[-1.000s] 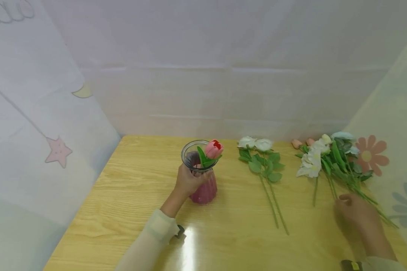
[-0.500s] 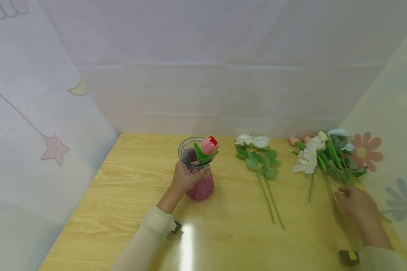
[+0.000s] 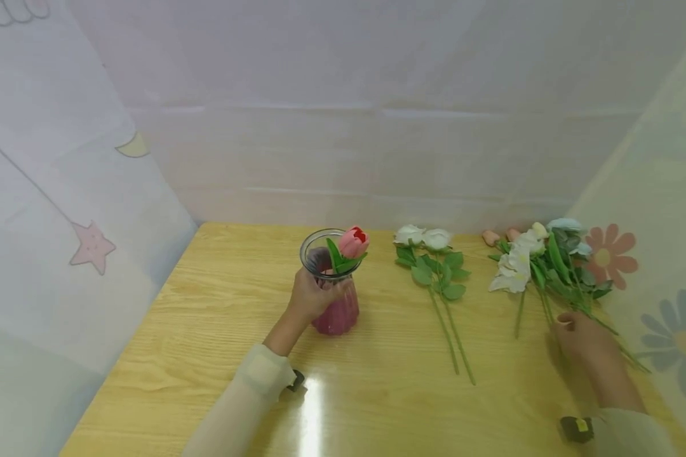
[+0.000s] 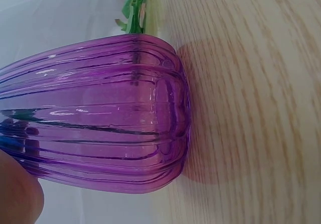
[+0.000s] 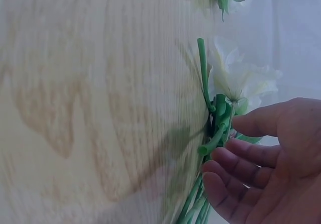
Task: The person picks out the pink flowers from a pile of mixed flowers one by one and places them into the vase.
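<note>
My left hand point(image 3: 314, 298) grips a ribbed purple glass vase point(image 3: 337, 314) below its rim. The vase stands upright on the table, and a pink tulip point(image 3: 354, 243) with green leaves rises out of it. In the left wrist view a fingertip point(image 4: 20, 189) shows beside the vase point(image 4: 110, 113). My right hand point(image 3: 589, 343) is at the stems of a flower pile on the right. In the right wrist view its fingers are loosely bent, with a gap between thumb and index finger. Their tips are right at the green stems point(image 5: 213, 143), below a white flower point(image 5: 238, 83).
Two white roses point(image 3: 423, 236) with long stems point(image 3: 454, 330) lie between the vase and the pile. The pile holds white petals point(image 3: 512, 270), pink buds point(image 3: 490, 238) and a pale blue flower point(image 3: 566, 225). Patterned cloth point(image 3: 377, 152) hangs behind the wooden table point(image 3: 206, 304).
My right hand has shifted slightly farther up along the stems of the pile. My left hand keeps its grip on the vase. The head view has shifted slightly.
</note>
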Motion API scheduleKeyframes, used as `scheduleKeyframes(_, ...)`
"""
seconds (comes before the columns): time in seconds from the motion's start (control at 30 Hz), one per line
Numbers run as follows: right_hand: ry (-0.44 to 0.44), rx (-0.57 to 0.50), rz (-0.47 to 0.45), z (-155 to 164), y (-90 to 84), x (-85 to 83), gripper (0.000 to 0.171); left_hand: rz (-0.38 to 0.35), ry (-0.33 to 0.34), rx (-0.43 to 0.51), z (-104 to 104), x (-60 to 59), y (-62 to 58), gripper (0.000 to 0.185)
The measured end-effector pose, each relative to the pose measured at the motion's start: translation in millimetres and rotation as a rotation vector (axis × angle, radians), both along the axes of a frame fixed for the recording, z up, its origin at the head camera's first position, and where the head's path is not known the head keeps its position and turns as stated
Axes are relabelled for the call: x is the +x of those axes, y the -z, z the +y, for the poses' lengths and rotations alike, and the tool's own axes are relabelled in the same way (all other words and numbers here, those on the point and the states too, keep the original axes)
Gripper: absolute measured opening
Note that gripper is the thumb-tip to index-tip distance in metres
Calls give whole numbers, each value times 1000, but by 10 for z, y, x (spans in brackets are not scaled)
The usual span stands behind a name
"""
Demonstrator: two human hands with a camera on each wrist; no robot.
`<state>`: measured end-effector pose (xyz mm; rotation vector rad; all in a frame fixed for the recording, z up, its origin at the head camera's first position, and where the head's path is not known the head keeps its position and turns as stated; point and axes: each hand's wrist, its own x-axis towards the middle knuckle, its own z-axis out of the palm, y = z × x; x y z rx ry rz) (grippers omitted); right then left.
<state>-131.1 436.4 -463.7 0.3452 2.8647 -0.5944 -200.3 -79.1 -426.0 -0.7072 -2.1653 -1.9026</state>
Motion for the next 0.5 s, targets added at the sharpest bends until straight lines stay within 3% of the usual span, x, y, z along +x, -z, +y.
scheduleKeyframes(0.23,2,38,114,56,-13,9,54,-7,-33,-9,8,2,-6,57)
scheduleKeyframes(0.5,75,67,143,85,6,43,56,-30,-32,-33,-3,-12,9,58)
